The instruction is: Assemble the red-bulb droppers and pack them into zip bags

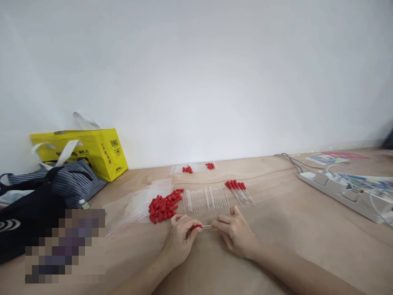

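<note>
Between thumb and fingers, my left hand (181, 237) pinches a red rubber dropper bulb (195, 227). My right hand (233, 231) is closed on a thin clear dropper tube (206, 226), whose left end meets the bulb; how far it sits inside is hidden. Just beyond my left hand lies a heap of loose red bulbs (164, 207). To its right, several bare clear tubes (205, 198) lie side by side in a row. Several droppers with red bulbs fitted (240, 191) rest beyond my right hand, bulbs pointing away.
Clear plastic bags (135, 205) lie left of the heap. Farther back are more red bulbs (188, 169) on a clear bag. A yellow bag (107, 153) and a striped bag (76, 182) stand at left. A white power strip (344, 194) with cables lies at right.
</note>
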{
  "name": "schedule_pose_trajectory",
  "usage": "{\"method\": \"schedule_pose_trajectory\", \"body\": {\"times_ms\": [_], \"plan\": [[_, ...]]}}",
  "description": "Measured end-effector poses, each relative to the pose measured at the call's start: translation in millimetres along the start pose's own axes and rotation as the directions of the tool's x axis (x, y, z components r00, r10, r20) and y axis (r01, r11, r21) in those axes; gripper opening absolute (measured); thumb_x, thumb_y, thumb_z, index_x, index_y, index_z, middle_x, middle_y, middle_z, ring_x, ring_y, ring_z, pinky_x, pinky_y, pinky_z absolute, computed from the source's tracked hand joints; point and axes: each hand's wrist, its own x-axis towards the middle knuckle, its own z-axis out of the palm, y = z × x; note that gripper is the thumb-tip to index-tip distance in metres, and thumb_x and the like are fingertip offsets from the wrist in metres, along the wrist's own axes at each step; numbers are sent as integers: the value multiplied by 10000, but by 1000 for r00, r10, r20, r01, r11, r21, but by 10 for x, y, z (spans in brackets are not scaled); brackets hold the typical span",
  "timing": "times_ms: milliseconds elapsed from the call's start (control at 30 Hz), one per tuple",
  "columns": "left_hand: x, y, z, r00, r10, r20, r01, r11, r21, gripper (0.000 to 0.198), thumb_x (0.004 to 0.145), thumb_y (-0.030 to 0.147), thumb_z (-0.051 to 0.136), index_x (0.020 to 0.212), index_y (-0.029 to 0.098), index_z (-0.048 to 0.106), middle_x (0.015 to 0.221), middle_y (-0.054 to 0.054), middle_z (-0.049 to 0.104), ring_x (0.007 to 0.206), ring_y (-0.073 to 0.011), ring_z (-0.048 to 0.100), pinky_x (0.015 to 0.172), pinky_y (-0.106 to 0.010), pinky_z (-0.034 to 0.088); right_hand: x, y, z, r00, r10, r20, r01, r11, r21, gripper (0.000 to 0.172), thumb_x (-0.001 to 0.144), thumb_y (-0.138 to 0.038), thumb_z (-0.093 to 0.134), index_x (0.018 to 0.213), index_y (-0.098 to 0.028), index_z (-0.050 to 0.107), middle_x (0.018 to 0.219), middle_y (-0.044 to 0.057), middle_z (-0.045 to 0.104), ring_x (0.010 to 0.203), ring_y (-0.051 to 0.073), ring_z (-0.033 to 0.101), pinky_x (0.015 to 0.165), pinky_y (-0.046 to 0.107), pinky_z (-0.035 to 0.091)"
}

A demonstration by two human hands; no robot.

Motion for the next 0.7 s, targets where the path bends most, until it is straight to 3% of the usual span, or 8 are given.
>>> {"method": "schedule_pose_trajectory", "body": {"times_ms": [700], "plan": [[-19, 51, -16, 994, 102, 45, -104, 993, 50, 187, 840, 262, 416, 739, 195, 558, 669, 9, 600, 674, -148, 530, 810, -375, 270, 70, -37, 24, 1000, 30, 3, -30, 996, 86, 215, 770, -99, 372, 790, -189, 567, 676, 8, 562, 565, 113, 412, 628, 285, 186]]}}
